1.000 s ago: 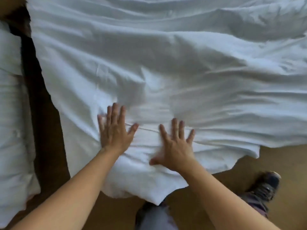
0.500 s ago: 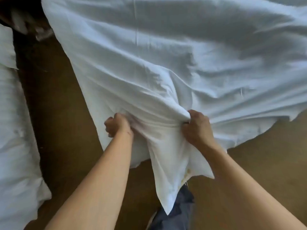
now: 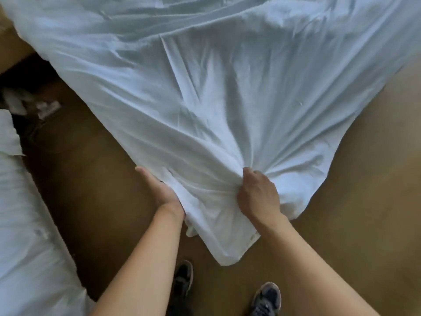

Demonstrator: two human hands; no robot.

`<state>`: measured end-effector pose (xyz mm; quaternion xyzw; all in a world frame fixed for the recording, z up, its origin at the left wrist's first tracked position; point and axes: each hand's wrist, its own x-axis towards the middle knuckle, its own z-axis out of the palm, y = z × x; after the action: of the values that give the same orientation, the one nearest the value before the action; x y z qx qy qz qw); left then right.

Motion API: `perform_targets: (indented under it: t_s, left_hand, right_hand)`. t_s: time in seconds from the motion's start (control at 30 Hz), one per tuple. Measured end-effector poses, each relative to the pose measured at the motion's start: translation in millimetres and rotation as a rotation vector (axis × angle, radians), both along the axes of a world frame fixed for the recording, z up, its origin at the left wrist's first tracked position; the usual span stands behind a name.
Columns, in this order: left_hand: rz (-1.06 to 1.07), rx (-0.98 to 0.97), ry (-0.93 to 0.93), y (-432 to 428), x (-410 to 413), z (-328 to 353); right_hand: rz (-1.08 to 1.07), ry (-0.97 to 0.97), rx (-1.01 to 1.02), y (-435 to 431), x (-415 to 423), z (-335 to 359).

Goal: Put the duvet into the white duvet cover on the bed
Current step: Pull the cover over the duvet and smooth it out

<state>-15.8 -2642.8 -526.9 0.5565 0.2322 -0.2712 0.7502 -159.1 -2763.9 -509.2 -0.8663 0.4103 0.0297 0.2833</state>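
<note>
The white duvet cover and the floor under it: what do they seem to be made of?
The white duvet cover: thin woven fabric, probably cotton, matte; it gathers in fine creases where the right hand grips it. The floor: smooth, brown; material unclear.

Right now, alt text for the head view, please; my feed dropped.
The right hand grips a bunched corner of the white duvet cover, which fans out away from the person; the left hand lies straight-fingered against its edge. Below are a brown floor and two dark shoes.
</note>
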Motion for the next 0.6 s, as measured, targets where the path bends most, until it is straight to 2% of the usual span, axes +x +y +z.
perform_targets:
  t_s: [0.07, 0.1, 0.17, 0.27, 0.4, 0.47, 0.5, 0.57, 0.6]
  left_hand:
    - [-0.337, 0.163, -0.094, -3, -5, 0]
    - [-0.429, 0.285, -0.134, -4, -8, -2]
    - [-0.427, 0.338, -0.049, 2, -12, -11]
    - [-0.390, 0.298, 0.075, 33, -14, -20]
    - [-0.590, 0.097, 0.303, 75, -13, -13]
    - [-0.665, 0.016, 0.291, 86, 25, -4]
    - [-0.614, -0.027, 0.272, 86, 53, -4]
    - [-0.485, -0.082, 0.235, 73, 117, -2]
    - [-0.484, -0.070, 0.203, 65, 140, -2]
  right_hand:
    - [-0.004, -0.016, -0.104, 37, 3, -2]
    - [0.013, 0.002, -0.152, 59, 8, -4]
    - [0.079, 0.155, -0.184, 95, 20, -17]
    - [-0.009, 0.376, -0.102, 121, 35, -35]
    - [-0.122, 0.244, -0.185, 139, 31, -44]
    - [-0.136, 0.191, -0.213, 149, 15, -43]
    - [-0.139, 0.209, -0.208, 155, 8, -38]
    - [-0.100, 0.306, -0.246, 164, 9, -29]
    - [-0.047, 0.423, -0.206, 167, 14, -26]
